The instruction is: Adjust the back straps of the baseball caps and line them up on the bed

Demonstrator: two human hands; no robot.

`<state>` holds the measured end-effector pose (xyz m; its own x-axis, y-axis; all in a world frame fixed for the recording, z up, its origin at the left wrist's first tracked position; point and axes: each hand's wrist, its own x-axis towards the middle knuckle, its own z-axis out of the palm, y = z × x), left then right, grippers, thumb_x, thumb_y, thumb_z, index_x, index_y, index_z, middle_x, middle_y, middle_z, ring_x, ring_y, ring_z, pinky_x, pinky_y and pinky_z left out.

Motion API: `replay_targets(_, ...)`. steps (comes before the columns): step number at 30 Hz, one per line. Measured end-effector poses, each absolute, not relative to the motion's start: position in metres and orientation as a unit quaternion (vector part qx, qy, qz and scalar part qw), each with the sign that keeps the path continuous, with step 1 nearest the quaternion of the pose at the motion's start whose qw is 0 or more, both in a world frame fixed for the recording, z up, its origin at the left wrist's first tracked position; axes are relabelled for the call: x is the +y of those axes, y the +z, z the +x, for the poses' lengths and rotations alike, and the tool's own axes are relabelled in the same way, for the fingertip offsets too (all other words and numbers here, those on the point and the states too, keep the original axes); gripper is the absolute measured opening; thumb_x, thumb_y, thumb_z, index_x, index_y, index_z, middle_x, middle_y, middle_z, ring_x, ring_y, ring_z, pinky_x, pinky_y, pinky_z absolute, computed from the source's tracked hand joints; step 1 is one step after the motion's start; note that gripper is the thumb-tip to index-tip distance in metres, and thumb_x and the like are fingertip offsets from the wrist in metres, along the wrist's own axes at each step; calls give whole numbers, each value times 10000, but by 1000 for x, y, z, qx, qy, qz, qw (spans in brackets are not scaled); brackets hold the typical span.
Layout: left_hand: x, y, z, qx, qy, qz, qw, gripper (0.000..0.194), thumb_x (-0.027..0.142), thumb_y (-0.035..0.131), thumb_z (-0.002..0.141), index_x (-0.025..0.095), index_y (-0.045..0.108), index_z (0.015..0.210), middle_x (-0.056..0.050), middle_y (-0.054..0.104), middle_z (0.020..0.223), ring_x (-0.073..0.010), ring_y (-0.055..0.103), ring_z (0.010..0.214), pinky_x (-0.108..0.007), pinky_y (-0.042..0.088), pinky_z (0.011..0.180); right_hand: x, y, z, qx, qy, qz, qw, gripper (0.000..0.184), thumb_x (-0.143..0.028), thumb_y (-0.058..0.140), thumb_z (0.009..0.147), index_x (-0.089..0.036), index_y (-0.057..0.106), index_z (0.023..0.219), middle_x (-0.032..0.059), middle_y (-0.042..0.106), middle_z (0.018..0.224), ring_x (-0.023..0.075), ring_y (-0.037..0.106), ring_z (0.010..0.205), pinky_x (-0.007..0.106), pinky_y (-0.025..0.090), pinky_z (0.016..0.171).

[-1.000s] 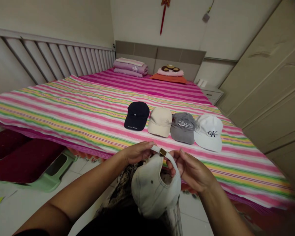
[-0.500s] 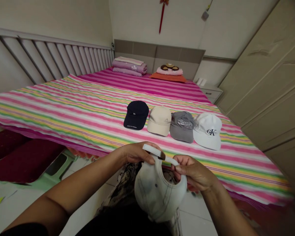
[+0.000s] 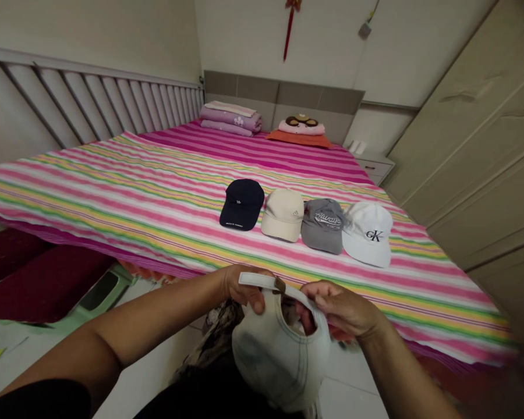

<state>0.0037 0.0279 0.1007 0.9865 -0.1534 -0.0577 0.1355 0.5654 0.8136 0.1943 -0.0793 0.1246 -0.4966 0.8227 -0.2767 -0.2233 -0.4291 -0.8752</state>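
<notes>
A pale, stained baseball cap [image 3: 275,355] hangs between my hands in front of the bed, its back opening and strap facing up. My left hand [image 3: 247,288] grips it by the edge near the loose strap end, thumb on the outside. On the other side, my right hand [image 3: 338,305] pinches the rim of the opening where the strap joins, some fingers hidden inside. Beyond them on the bed lie a navy cap [image 3: 243,203], a beige cap [image 3: 283,214], a grey cap [image 3: 323,226] and a white cap [image 3: 367,234] in a row, brims toward me.
A striped sheet covers the bed [image 3: 113,192]. Folded purple bedding [image 3: 231,119] and a pink and orange pile [image 3: 301,132] rest by the headboard [image 3: 283,96]. Left are a railing [image 3: 96,102] and a green stool [image 3: 109,291]; right, a nightstand [image 3: 375,166] and wardrobe [image 3: 475,151].
The held cap has tilted and shifted slightly left and down. Its strap end has swung left, and both hands have moved a little with it. The row of caps stays put.
</notes>
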Motion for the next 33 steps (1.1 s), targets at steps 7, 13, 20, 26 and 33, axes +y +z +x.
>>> replay_targets(7, 29, 97, 6, -30, -76, 445, 892, 456, 250, 791, 439, 74, 650, 836, -35, 638, 673, -95, 536, 531, -182, 399, 497, -83, 121, 199, -453, 736, -347, 364, 299, -361, 734, 578, -87, 642, 654, -12, 546, 533, 45, 444, 464, 155, 316, 434)
replay_targets(13, 35, 92, 2, -46, -23, 444, 894, 819, 520, 763, 355, 47, 605, 1005, -141, 635, 932, -194, 594, 749, -249, 431, 640, -91, 119, 210, -435, 725, -370, 385, 358, -436, 680, 637, -83, 644, 689, 30, 598, 573, 65, 491, 474, 167, 337, 426)
replay_targets(20, 41, 109, 5, 39, -72, 445, 892, 914, 784, 504, 470, 24, 627, 962, -125, 655, 800, -198, 600, 699, -258, 432, 595, -93, 117, 215, -400, 727, -409, 380, 372, -455, 690, 614, -90, 644, 668, 51, 633, 526, 91, 537, 441, 180, 360, 424)
replay_targets(26, 39, 130, 12, 144, -96, 501, 848, 463, 544, 676, 546, 122, 675, 735, -27, 649, 624, -92, 517, 463, -190, 379, 436, -91, 126, 208, -414, 729, -386, 385, 436, -511, 630, 653, -75, 640, 645, 62, 621, 512, 60, 430, 357, 173, 260, 328)
replay_targets(33, 33, 136, 13, 162, -84, 554, 812, 230, 324, 741, 549, 134, 663, 653, 22, 602, 559, -57, 500, 488, -163, 395, 498, -92, 122, 206, -403, 724, -383, 409, 464, -542, 591, 675, -79, 627, 669, 58, 609, 516, 92, 487, 414, 189, 292, 373)
